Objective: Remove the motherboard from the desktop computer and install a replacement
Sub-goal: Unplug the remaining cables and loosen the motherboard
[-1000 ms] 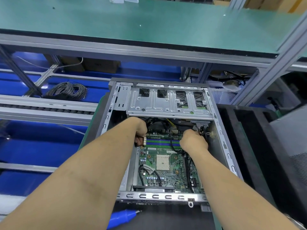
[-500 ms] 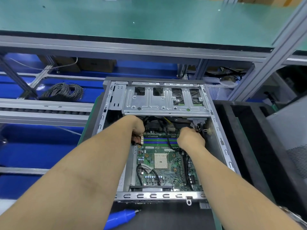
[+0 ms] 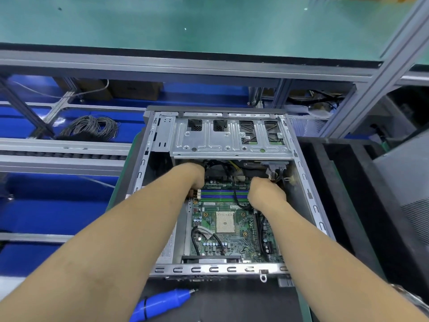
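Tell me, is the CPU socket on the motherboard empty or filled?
Empty, apparently: the socket shows its bare pale pin grid, with no chip or cooler over it on the motherboard.

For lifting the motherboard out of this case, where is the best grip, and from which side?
Probably the motherboard's two far corners beside the memory slots, reaching down from above: it lies flat in the open-topped case, and the drive cage overhangs its far edge.
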